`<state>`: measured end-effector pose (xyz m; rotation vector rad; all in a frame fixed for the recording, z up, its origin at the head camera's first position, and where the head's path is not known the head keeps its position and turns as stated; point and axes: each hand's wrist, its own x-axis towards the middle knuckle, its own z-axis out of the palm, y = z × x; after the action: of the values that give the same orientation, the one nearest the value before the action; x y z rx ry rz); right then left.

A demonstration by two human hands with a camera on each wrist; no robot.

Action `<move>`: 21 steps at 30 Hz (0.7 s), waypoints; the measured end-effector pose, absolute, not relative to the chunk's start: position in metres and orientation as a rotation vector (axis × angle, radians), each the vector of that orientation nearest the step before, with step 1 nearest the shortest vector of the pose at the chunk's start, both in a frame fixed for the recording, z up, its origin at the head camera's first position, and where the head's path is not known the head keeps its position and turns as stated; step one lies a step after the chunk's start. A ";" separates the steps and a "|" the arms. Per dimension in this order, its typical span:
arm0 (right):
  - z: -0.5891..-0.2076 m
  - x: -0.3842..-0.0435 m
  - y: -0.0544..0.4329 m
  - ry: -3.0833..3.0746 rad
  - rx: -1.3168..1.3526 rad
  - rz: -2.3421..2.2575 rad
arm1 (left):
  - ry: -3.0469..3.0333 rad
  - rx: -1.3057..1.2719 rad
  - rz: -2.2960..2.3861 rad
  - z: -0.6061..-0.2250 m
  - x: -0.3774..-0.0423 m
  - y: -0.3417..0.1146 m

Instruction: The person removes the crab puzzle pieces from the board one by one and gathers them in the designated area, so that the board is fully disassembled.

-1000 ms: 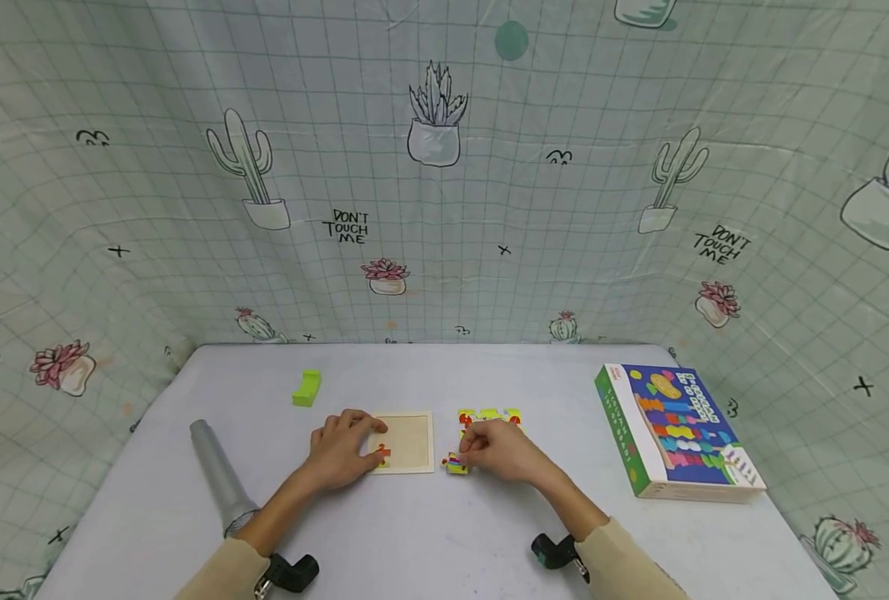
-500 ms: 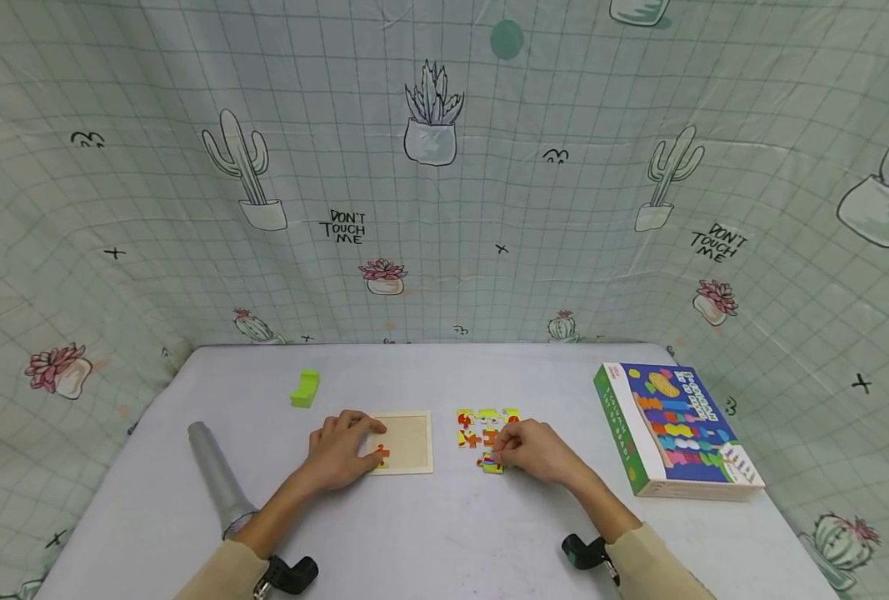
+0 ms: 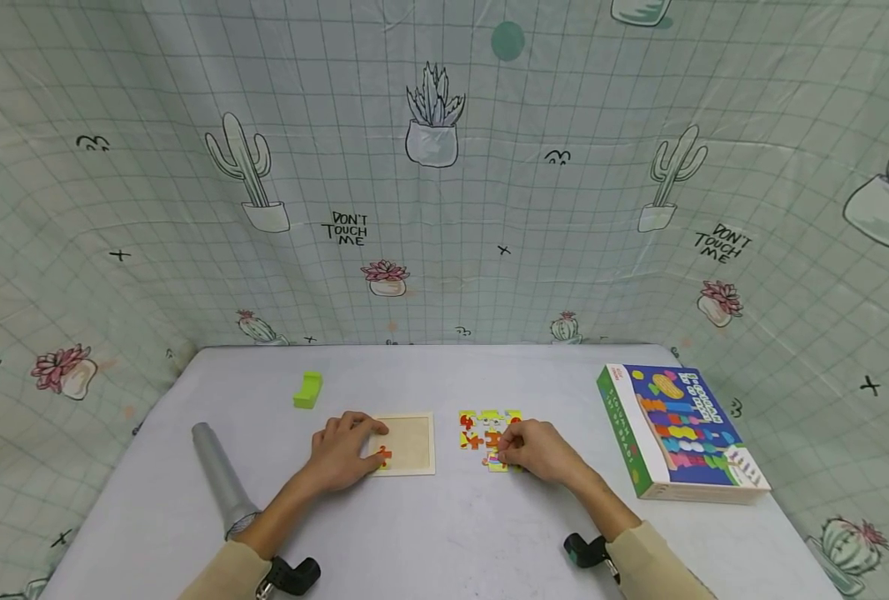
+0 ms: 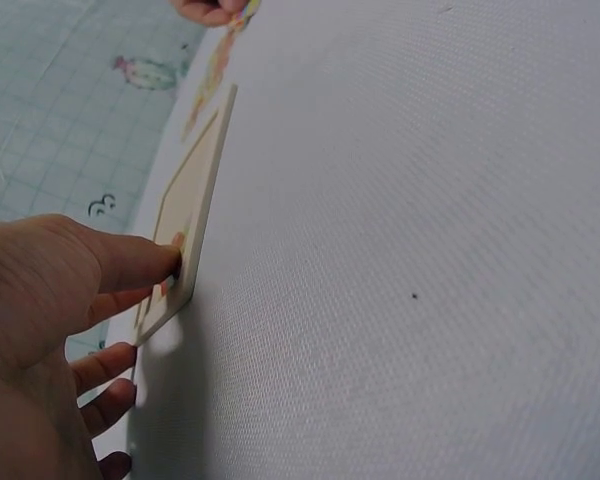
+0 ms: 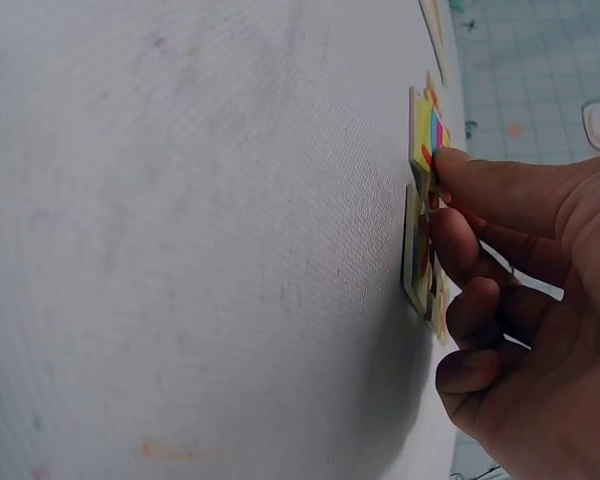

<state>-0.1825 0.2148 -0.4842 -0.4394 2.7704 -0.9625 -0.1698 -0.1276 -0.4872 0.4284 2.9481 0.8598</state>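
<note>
My right hand (image 3: 540, 452) pinches a jigsaw piece (image 5: 426, 132) with coloured stripes between thumb and fingers. That piece is at the lower row of a group of yellow, red and orange jigsaw pieces (image 3: 470, 440) on the table. Part of the group is hidden behind my fingers. My left hand (image 3: 339, 454) rests on the left side of a shallow wooden puzzle tray (image 3: 432, 446), thumb and index finger spread apart. In the tray's lower left corner lies an orange and yellow jigsaw piece (image 3: 385, 456); the left wrist view shows my thumb (image 4: 145, 262) over it.
A colourful box (image 3: 684, 433) lies at the right of the white table (image 3: 429, 542). Back left is a small bright green block (image 3: 307, 390). A grey cylinder (image 3: 221, 475) lies beside my left forearm. A patterned cloth (image 3: 489, 192) hangs behind the table.
My right hand has moved to the right with the striped jigsaw piece, from beside the tray to the lower row of the group. My left hand stays on the tray.
</note>
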 end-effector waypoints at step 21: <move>-0.483 -0.180 0.213 2.798 -0.436 -0.940 | 2.947 0.427 0.869 -0.488 -0.171 -0.128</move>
<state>-0.1798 0.2126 -0.4827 -0.4359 2.7975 -0.9401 -0.1708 -0.1280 -0.4884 0.4274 2.9469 0.8687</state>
